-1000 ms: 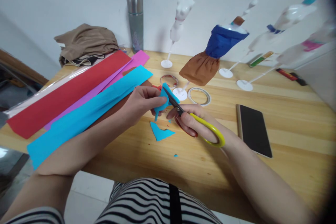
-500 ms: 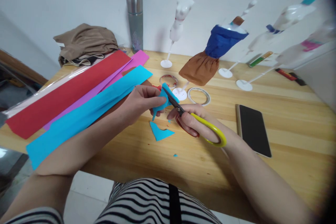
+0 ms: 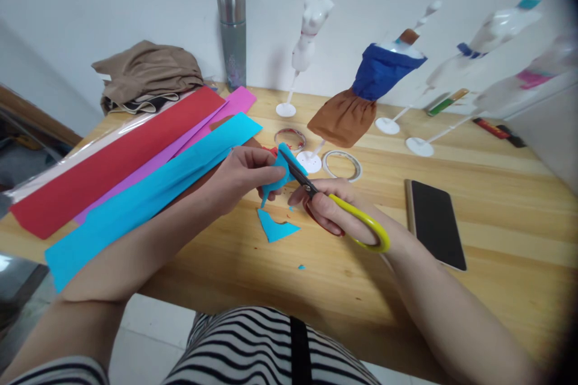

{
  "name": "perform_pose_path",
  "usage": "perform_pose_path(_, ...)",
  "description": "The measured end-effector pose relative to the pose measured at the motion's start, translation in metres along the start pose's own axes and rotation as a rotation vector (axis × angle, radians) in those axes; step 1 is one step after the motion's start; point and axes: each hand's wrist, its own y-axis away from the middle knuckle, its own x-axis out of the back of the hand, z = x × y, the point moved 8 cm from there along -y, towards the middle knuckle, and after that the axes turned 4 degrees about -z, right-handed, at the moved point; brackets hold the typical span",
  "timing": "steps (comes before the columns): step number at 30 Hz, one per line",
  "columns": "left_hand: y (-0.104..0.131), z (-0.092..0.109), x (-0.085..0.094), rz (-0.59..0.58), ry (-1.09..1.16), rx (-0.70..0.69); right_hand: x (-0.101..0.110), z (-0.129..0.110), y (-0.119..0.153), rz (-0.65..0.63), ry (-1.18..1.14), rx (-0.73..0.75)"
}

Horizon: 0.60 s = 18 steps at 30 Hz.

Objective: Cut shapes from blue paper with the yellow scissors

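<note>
My left hand (image 3: 253,171) pinches a small piece of blue crepe paper (image 3: 282,175) between thumb and fingers. My right hand (image 3: 332,207) is closed round the yellow handles of a pair of scissors (image 3: 361,222). The dark blades lie across the blue piece, pointing up and left, close to my left fingertips. Below the hands, a blue paper offcut (image 3: 276,228) with a curved notch lies on the wooden table (image 3: 217,271). Nearer to me is a tiny blue scrap (image 3: 301,267). Some fingers of both hands are hidden behind the paper and scissors.
Long blue (image 3: 158,192), purple (image 3: 239,98) and red paper strips (image 3: 126,156) lie left. Behind stand a flask (image 3: 232,42), a bare mannequin (image 3: 311,27) and one in a blue-and-brown paper dress (image 3: 347,114). Tape rolls (image 3: 359,167) and a phone (image 3: 436,222) lie right.
Almost nothing differs. Both hands, the scissors and the blue piece hold nearly the same position.
</note>
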Motion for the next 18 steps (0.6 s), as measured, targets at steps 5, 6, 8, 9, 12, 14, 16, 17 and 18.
perform_pose_path(5,0.0006,0.0007,0.0002,0.003,-0.004,0.002,-0.0001,-0.0012,0.0008,0.001,-0.006,-0.037)
perform_pose_path(6,0.0004,0.0006,0.0004,0.002,-0.011,0.002,-0.0002,-0.0016,0.0009,0.000,-0.009,-0.043)
perform_pose_path(8,0.0000,0.0003,0.0009,0.003,-0.021,0.002,-0.0002,-0.0029,0.0010,0.001,-0.010,-0.048)
perform_pose_path(9,-0.0003,0.0001,0.0011,0.004,-0.024,0.002,-0.0002,-0.0035,0.0011,0.001,-0.008,-0.049)
perform_pose_path(12,-0.0009,-0.0008,0.0017,0.004,-0.028,0.006,0.0001,-0.0043,0.0010,0.000,-0.005,-0.049)
perform_pose_path(14,-0.0013,-0.0012,0.0020,0.003,-0.033,0.006,0.0005,-0.0037,0.0009,0.001,-0.003,-0.054)
perform_pose_path(16,-0.0017,-0.0013,0.0023,0.003,-0.041,0.001,0.0010,-0.0023,0.0009,0.001,-0.001,-0.058)
perform_pose_path(17,-0.0019,-0.0013,0.0025,0.004,-0.045,-0.002,0.0010,-0.0015,0.0009,-0.001,-0.001,-0.060)
perform_pose_path(18,-0.0020,-0.0013,0.0026,0.006,-0.047,-0.003,0.0011,-0.0008,0.0009,-0.003,-0.001,-0.060)
